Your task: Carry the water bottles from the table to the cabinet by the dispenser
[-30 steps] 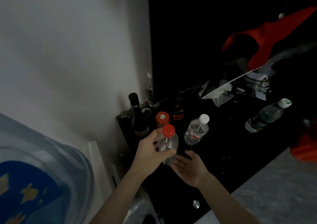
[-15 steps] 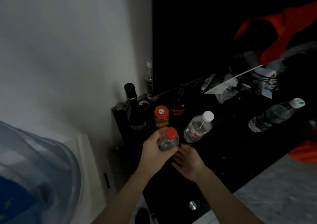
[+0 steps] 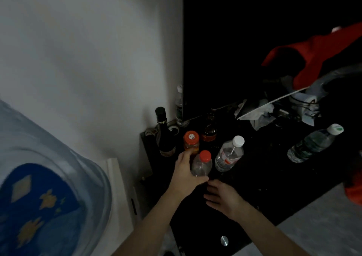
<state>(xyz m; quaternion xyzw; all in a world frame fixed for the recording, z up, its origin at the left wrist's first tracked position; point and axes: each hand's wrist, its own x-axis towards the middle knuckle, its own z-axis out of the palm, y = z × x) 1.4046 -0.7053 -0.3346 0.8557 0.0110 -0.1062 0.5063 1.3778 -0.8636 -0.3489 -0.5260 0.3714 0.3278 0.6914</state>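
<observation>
I'm looking at a dim room: a pale wall (image 3: pixel 82 59) is filling the upper left, a black panel (image 3: pixel 254 30) is darkening the upper right, and grey floor (image 3: pixel 323 226) is showing at the lower right.

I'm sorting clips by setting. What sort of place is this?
Probably a room in a home. A big blue water jug sits on a white dispenser against the wall, next to a black cabinet top crowded with drink bottles, an orange-lidded jar, crumpled tissues and red clothing.
</observation>
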